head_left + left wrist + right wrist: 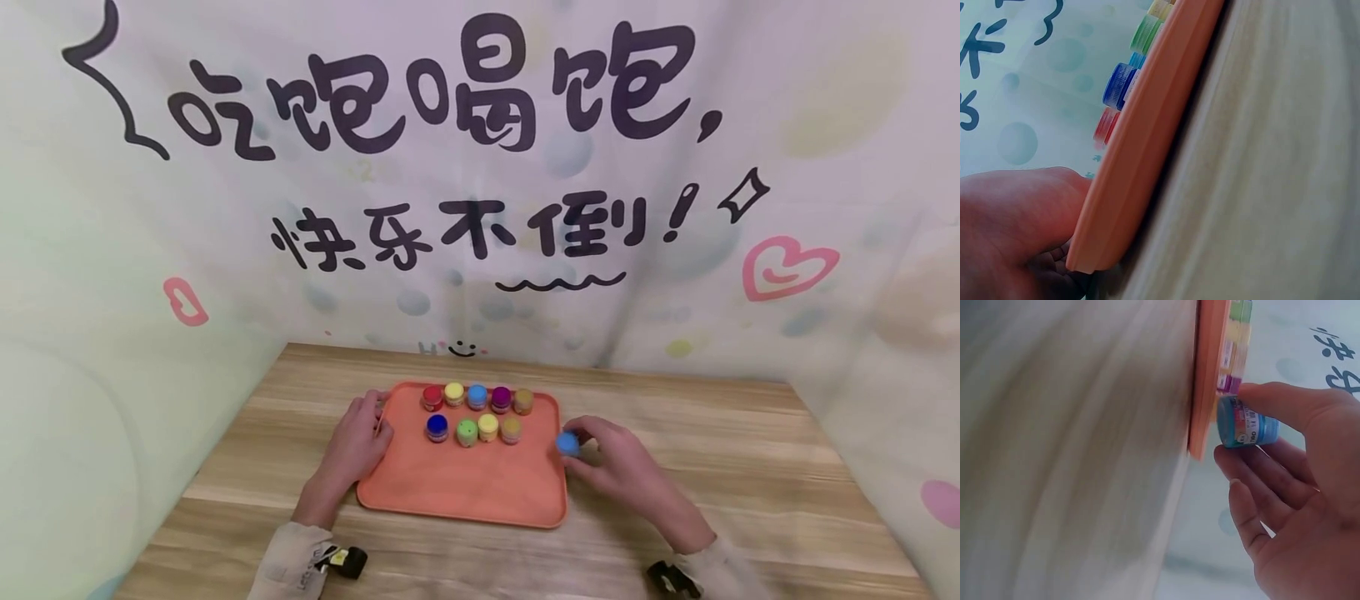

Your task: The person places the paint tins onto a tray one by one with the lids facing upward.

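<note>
An orange tray (461, 492) lies on the table with several small paint jars in two rows near its far side. My left hand (362, 437) grips the tray's left rim, thumb at the upper edge in the left wrist view; the other fingertips are hidden there. Between thumb and fingers, my right hand (618, 467) pinches a light blue paint jar (1247, 425) with a printed label. That jar is at the tray's right rim, overlapping it in the head view. The dark blue jar (437, 428) and the red jar (432, 397) stand leftmost in their rows.
Green (467, 432), yellow (488, 427) and ochre (512, 430) jars continue the nearer row; a purple jar (501, 399) stands in the farther one. Under the tray is a wood-grain table (750, 483). A printed cloth backdrop (480, 317) rises behind the table's far edge.
</note>
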A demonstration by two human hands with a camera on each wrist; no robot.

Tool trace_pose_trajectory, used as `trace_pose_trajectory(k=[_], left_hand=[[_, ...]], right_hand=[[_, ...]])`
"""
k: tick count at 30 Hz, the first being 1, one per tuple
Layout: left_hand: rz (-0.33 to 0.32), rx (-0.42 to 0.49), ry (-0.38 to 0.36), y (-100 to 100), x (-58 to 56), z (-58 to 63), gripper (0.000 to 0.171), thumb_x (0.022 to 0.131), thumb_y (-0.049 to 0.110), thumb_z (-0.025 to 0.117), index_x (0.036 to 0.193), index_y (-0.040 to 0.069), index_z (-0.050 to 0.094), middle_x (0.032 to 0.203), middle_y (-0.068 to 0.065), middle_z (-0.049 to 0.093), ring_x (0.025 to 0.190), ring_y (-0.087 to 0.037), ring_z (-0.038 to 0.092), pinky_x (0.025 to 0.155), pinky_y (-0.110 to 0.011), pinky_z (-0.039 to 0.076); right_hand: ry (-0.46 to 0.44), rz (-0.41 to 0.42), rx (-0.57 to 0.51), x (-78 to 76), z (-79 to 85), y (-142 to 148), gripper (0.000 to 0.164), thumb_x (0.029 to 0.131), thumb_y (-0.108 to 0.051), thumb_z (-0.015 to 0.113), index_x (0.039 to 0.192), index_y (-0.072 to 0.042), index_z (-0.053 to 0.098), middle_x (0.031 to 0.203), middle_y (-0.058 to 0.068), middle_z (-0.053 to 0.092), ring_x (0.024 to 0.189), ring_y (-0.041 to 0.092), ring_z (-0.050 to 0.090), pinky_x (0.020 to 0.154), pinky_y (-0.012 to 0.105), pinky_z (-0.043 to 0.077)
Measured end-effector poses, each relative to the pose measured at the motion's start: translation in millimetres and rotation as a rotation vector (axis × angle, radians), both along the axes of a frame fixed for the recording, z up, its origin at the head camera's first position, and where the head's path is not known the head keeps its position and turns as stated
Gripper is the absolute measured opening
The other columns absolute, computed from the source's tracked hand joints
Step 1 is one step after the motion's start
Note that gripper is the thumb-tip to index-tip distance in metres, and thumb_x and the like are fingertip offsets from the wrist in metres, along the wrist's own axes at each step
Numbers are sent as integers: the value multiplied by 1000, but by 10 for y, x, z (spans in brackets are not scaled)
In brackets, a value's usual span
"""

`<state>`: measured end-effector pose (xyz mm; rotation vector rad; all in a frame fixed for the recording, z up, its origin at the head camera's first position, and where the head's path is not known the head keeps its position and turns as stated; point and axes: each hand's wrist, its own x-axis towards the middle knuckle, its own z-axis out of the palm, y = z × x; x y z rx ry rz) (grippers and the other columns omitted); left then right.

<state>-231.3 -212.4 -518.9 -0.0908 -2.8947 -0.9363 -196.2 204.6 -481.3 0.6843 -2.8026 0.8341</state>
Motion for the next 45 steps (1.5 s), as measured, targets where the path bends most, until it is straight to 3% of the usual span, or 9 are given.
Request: trace_pose_trajectory(k=[9, 18, 23, 29, 34, 38, 45], left_hand=[[4, -5, -6, 13, -54, -8, 48, 104, 9, 62, 151, 5, 50, 112, -12, 57, 95, -24, 55, 79, -35, 48], [4, -4, -8, 38, -89, -5, 48, 105, 10, 61, 151, 5, 50, 113, -12, 58, 94, -23, 55, 78, -35, 47], [0, 3, -11, 51, -95, 15, 48, 104, 9, 62, 151, 5, 50, 112, -12, 57, 93, -23, 55, 78, -35, 47], [-1, 4, -14, 64, -106, 8, 47, 105, 10, 61, 151, 5, 50, 113, -12, 57, 92, -23, 55, 78, -35, 47], [-2, 3, -12, 85, -122, -1, 48, 105, 10, 61, 151, 5, 50, 112, -12, 57, 92, -23, 54, 78, -35, 46], [-3, 3, -4, 102, -139, 1, 48, 104, 10, 61, 151, 5, 50, 111, -12, 57, 92, -23, 54, 78, -35, 46], [-23, 31, 13, 98, -143, 0, 48, 103, 7, 61, 150, 4, 52, 111, -12, 59, 93, -23, 56, 81, -36, 48]], right_hand=[[-11, 14, -96, -187, -74, -291, 33, 91, -11, 87, 119, -12, 70, 109, 0, 75, 100, 16, 72, 85, 39, 63], [-96, -48, -42, -342, -151, -370, 26, 92, -18, 87, 111, -21, 70, 93, -7, 66, 82, 12, 58, 72, 26, 49], [-107, -102, -19, -404, -162, -388, 27, 90, -24, 90, 109, -22, 71, 91, -9, 67, 80, 11, 59, 71, 26, 51], [-109, -109, 4, -440, -161, -386, 28, 90, -25, 90, 109, -21, 71, 89, -9, 67, 80, 11, 60, 72, 26, 52], [-96, -65, -15, -426, -145, -315, 31, 93, -23, 87, 119, -17, 71, 98, -6, 72, 87, 10, 66, 75, 25, 57], [-75, -33, -69, -391, -90, -232, 32, 99, -16, 79, 129, -9, 71, 115, 4, 77, 100, 16, 74, 79, 28, 63], [-36, -81, -59, -354, 23, -42, 30, 103, -11, 69, 132, -3, 71, 124, 13, 77, 107, 26, 75, 79, 35, 64]])
